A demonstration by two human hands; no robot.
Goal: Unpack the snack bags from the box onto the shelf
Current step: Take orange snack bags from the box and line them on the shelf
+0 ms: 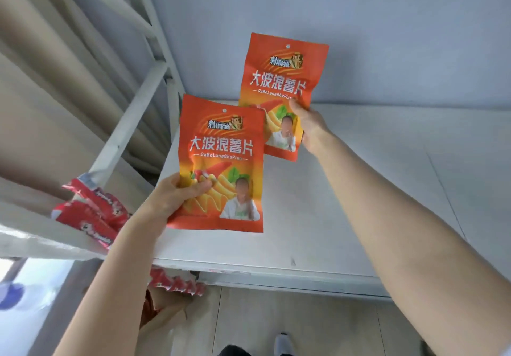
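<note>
Left hand: the left hand is clamped on the lower left corner of the near bag. The thumb is laid across the printed front. The other fingers are hidden behind it.
Right hand: the right hand is closed on the lower right edge of the far bag. The thumb tip is pressed to the front. The remaining fingers are out of sight.
Near bag: a glossy orange plastic snack bag with white characters is held upright over the left part of the shelf.
Far bag: a second, identical orange snack bag is held upright further back, near the wall. Its lower left corner is covered by the near bag.
Contact: whether either bag touches the board cannot be told.
Shelf: a flat white shelf board is seen beneath both bags, set against a grey-blue wall.
Red packets: glossy red snack packets are piled on a white ledge at the left, beside the left forearm.
Box: a brown cardboard box is seen below the shelf's front edge, partly hidden by the forearm.
Frame: white metal bars are seen at the shelf's left end.
</note>
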